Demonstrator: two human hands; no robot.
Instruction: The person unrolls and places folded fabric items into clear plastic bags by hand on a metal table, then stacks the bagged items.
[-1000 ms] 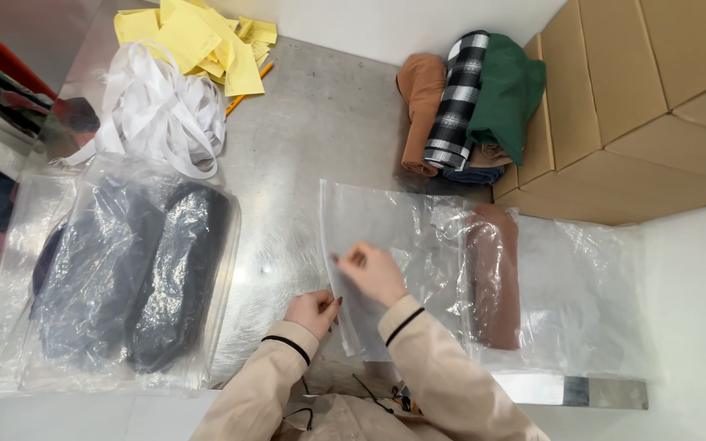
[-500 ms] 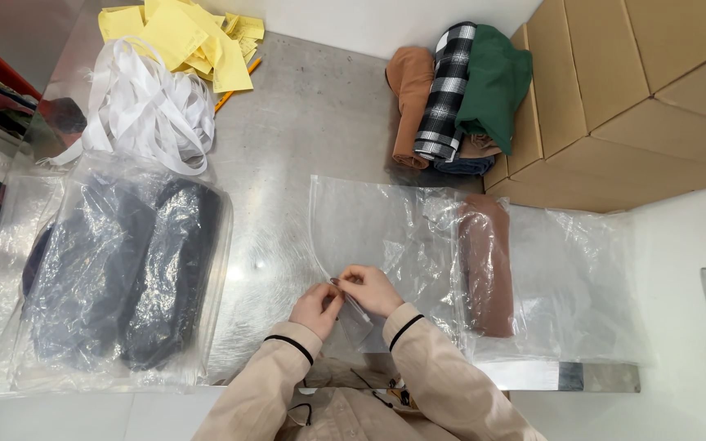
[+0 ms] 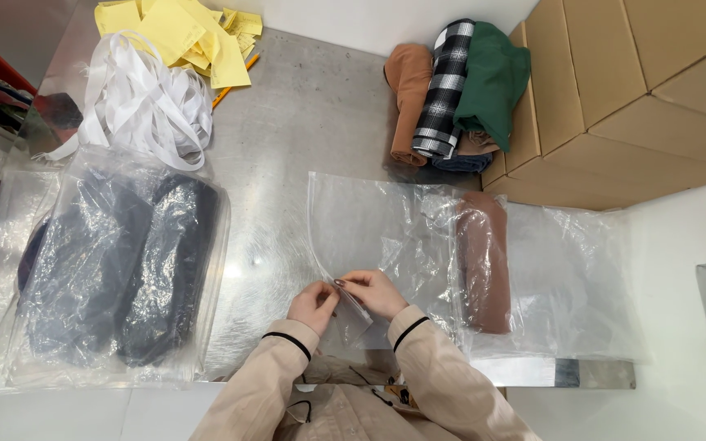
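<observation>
Head view: both hands pinch edge of clear bag w/ brown roll.
L hand & R hand close together, fingertips pinching near edge of clear plastic bag flat on steel bench; brown rolled cloth inside, right of hands.

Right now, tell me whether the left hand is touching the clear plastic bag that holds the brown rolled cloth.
Touching. The head view shows the left hand pinching the near edge of the clear plastic bag, fingertips meeting the right hand.

hands met, pinching bag corner
</observation>
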